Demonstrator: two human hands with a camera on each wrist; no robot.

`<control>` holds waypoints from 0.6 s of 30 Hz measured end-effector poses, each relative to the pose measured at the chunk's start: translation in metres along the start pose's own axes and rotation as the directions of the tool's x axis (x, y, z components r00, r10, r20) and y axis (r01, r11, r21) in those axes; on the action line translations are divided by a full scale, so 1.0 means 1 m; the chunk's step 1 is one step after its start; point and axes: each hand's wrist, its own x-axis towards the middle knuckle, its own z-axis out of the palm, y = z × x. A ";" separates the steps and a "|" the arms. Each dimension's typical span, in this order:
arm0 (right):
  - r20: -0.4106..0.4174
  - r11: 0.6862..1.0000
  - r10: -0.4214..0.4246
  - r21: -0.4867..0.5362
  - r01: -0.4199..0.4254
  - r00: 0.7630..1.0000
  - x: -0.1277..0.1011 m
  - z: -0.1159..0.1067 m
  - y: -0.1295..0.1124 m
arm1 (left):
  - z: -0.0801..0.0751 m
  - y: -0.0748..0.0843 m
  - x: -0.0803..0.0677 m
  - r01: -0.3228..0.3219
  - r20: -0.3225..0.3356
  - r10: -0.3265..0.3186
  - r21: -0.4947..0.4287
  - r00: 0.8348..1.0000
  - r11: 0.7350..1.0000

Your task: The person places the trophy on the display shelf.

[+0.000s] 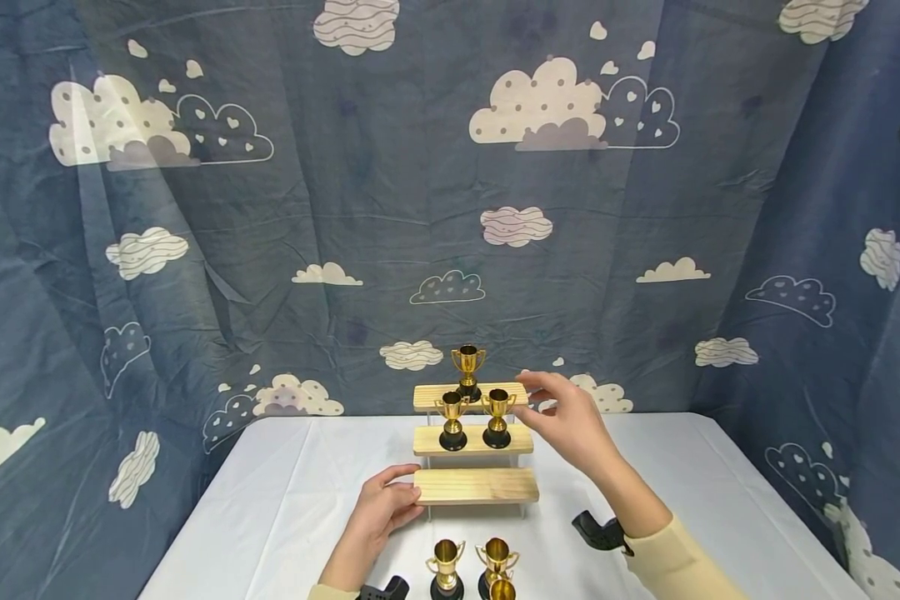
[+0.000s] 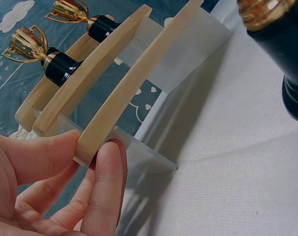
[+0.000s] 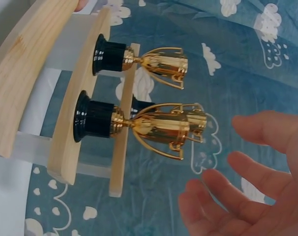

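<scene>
Left hand (image 1: 375, 517) pinching bottom shelf (image 1: 476, 485), lower centre of frame, apparently to steady the stand. Right hand (image 1: 570, 421) empty, fingers spread, right of middle-shelf cups (image 1: 497, 417), seemingly just clear of them.

My left hand (image 1: 375, 512) pinches the left end of the bottom step (image 1: 476, 486), whose top lies bare. My right hand (image 1: 570, 421) hovers open just right of the middle step (image 1: 472, 440), where two trophies (image 1: 474, 418) stand side by side, filling its centre. One trophy (image 1: 468, 371) blocks the top step (image 1: 438, 397). Near me, three more trophies (image 1: 476, 571) crowd the table (image 1: 270, 500) between my wrists; the table's left and right sides lie open.
</scene>
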 end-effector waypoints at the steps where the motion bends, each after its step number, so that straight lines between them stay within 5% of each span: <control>1: -0.001 1.000 -0.001 -0.001 0.001 1.000 -0.002 -0.001 -0.001 | 0.000 0.000 0.000 0.002 -0.003 -0.002 0.002 1.000 1.000; 18: -0.015 1.000 -0.022 0.017 0.022 1.000 -0.027 -0.003 -0.003 | 0.000 0.000 -0.001 0.008 0.003 -0.008 -0.002 1.000 1.000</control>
